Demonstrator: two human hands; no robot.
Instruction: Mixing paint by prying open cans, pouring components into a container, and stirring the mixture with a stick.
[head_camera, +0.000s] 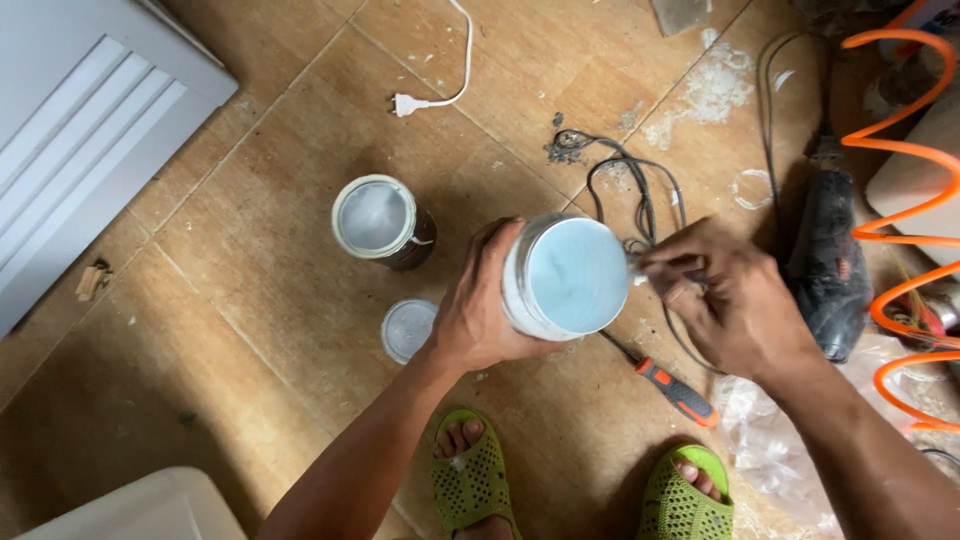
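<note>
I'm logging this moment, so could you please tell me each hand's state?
Left hand: closed around the pale paint can.
Right hand: pinching something small at the can's rim; cannot tell what.

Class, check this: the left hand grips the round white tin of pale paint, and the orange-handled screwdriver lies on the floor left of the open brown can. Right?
Not quite. In the head view the left hand grips the white tin, but the orange-handled screwdriver lies right of the open brown can, below the tin.

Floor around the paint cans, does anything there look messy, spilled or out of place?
Yes. White powdery patches and grey debris are smeared over the tiles. A tangle of black cable and a screwdriver lie loose by the feet. A can lid lies beside an open can.
</note>
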